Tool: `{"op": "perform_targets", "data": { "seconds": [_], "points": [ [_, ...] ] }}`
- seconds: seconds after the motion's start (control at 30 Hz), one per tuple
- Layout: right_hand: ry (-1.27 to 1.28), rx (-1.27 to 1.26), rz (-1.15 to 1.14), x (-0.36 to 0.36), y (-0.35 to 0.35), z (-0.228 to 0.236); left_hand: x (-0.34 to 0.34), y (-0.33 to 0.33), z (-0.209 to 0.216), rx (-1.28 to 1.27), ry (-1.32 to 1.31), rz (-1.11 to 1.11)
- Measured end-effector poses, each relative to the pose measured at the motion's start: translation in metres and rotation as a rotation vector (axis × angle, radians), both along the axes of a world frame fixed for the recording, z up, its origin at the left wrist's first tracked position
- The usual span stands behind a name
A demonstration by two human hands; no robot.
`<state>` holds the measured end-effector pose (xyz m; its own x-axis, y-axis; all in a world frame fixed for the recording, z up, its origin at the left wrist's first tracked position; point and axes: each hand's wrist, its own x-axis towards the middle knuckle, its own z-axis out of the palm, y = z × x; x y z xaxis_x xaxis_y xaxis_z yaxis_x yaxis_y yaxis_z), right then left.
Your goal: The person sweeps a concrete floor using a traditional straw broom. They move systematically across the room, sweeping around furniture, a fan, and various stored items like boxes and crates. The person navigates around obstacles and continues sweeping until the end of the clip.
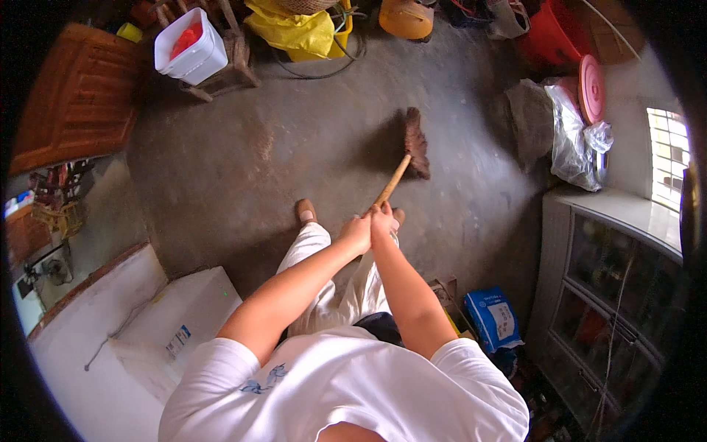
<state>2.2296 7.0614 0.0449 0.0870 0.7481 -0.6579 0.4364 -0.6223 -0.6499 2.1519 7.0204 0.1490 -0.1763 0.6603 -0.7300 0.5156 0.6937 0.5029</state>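
A broom with a dark reddish-brown head (416, 144) and a pale wooden handle (392, 180) reaches out ahead of me over the grey floor (324, 140). The bristles lie against the floor, with the handle slanting back toward my body. My left hand (356, 234) is closed round the handle. Right beside it, my right hand (382, 221) grips the same handle a little farther along. The two hands touch, and the part of the handle under them is hidden.
A white bucket (193, 55) with something red inside stands far left, beside a yellow bag (294, 29) and a cable. An orange container (406, 18) is at the far side. On the right are plastic-wrapped things (571, 140), a glass-fronted cabinet (556, 243) and a blue bag (492, 318).
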Motion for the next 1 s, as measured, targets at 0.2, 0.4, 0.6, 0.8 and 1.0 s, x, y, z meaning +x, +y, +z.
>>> {"op": "perform_targets", "data": {
  "seconds": [0.2, 0.4, 0.6, 0.8, 1.0],
  "points": [
    [0.467, -0.333, -0.487, -0.043, 0.030, -0.028, -0.033, 0.015, -0.090, -0.035, -0.186, 0.410],
    [0.511, -0.393, -0.449, -0.123, -0.013, -0.048, -0.120, -0.020, -0.069, 0.025, -0.075, 0.206],
    [0.603, -0.487, -0.325, -0.211, -0.096, -0.001, -0.185, -0.103, -0.029, 0.024, 0.203, 0.037],
    [0.516, -0.325, -0.367, -0.160, -0.123, 0.050, -0.143, -0.119, 0.033, 0.030, 0.105, -0.086],
    [0.388, -0.212, -0.631, -0.033, -0.103, 0.069, -0.021, -0.106, -0.009, 0.150, -0.163, -0.084]
  ]
}}
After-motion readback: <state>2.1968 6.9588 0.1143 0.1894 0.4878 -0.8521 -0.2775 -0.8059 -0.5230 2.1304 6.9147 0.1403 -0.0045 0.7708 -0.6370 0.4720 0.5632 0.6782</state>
